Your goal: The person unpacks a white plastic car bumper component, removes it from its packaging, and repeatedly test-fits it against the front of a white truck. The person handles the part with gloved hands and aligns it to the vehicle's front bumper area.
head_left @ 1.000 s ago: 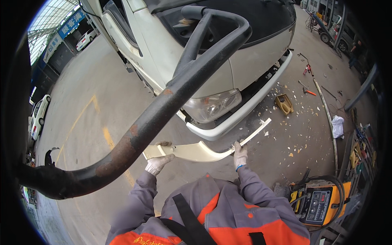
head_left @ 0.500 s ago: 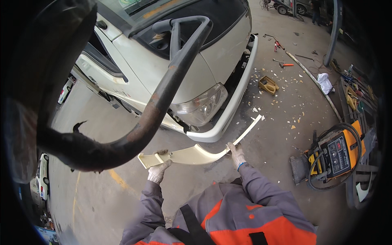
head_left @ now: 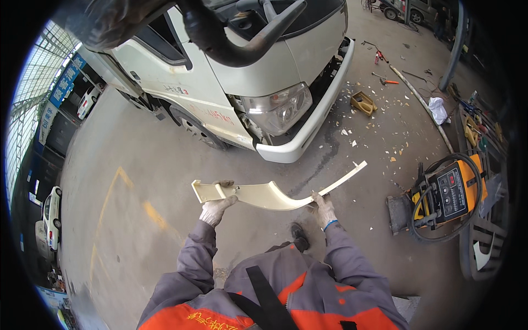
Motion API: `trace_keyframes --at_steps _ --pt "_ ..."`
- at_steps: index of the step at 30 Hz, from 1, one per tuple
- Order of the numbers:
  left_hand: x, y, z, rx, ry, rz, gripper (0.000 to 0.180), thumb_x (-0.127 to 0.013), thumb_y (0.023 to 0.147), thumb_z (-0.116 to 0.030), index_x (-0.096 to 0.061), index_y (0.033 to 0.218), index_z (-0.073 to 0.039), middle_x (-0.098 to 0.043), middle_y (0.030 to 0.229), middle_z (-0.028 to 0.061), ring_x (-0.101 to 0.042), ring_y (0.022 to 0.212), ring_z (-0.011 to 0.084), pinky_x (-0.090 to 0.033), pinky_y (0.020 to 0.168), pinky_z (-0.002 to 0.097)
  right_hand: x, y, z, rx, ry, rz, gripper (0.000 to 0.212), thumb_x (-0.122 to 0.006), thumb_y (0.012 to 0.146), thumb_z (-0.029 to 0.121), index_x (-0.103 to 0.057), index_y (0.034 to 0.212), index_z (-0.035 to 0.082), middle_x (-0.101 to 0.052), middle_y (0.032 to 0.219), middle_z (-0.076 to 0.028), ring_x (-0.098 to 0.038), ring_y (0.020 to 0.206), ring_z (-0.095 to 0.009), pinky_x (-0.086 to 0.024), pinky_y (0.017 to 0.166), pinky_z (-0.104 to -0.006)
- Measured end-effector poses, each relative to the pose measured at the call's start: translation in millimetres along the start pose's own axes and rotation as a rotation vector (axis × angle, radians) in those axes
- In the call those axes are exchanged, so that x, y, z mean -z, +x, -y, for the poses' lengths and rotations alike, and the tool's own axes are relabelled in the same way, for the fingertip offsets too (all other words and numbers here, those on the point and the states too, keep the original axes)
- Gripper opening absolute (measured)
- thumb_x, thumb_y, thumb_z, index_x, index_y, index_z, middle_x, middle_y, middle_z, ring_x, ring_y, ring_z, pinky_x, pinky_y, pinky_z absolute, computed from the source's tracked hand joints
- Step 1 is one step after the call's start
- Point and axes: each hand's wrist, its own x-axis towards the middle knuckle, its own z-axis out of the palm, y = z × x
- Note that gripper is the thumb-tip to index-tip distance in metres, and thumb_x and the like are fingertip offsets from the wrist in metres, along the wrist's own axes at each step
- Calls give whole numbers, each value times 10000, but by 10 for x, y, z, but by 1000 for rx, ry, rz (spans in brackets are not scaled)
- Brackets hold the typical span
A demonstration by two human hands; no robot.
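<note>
A long cream-coloured curved trim panel [head_left: 258,197] spans the space in front of my body, wide at its left end and tapering to a thin strip at the right. My gloved left hand [head_left: 218,209] is closed round the wide end, thumb on the near edge. Where the panel narrows, my gloved right hand [head_left: 323,211] grips it. Beyond it stands a white truck [head_left: 209,82]. The truck's headlight [head_left: 280,109] and front bumper [head_left: 305,137] are close to the panel but apart from it.
A dark mirror bracket [head_left: 247,52] juts out at the top. On the floor to the right lie a tan plastic container [head_left: 363,103], scattered chips, a long pole [head_left: 421,104] and an orange-handled hammer [head_left: 389,82]. A yellow-and-black machine [head_left: 454,190] with coiled cable stands at the right.
Both hands keep hold of the panel, which sits slightly higher in view. The mirror bracket has shifted up, more of the truck's side shows, and my shoe has come into sight.
</note>
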Motion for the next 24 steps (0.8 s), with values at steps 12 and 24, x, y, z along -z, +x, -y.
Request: trace_keyframes --at_steps 12,24 --pt "181 44 467 -168 -65 108 715 -846 778 -143 -464 1366 -6 -548 1390 162 -520 1327 270 -460 1105 424 69 139 -155 107 122 -86 373 -623 953 166 -484 1283 63 -608 1139 -104 -619 1014 -272 -549 882 -543" --pt "623 1276 1579 -356 -19 147 691 -789 867 -265 -445 1421 -38 -569 1342 138 -578 1256 277 -493 1044 400 -834 1602 -59 133 120 -237 430 -523 903 73 -453 1312 -41 -543 1264 -197 -563 1167 -408 -449 1033 -683"
